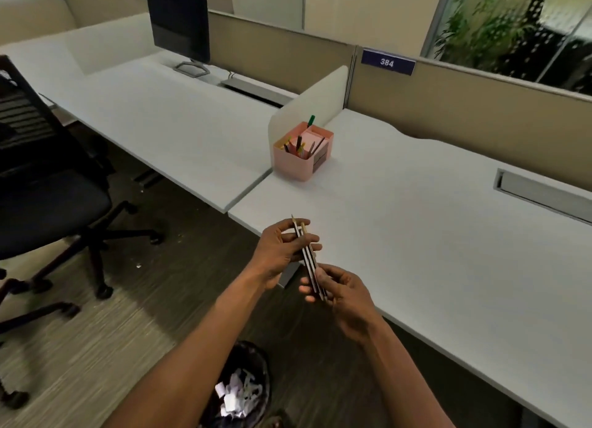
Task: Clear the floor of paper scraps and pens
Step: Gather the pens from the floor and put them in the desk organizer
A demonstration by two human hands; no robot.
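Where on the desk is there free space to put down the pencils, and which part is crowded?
The white desk is bare between the pink organizer and the metal cable slot, right beyond both hands. The neighbouring desk is also bare in front of the monitor. The organizer is already packed with pens. The left hand and right hand hold the pencils.

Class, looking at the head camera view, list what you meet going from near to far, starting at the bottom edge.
Waste bin with paper scraps → right hand → left hand → pink desk organizer → monitor
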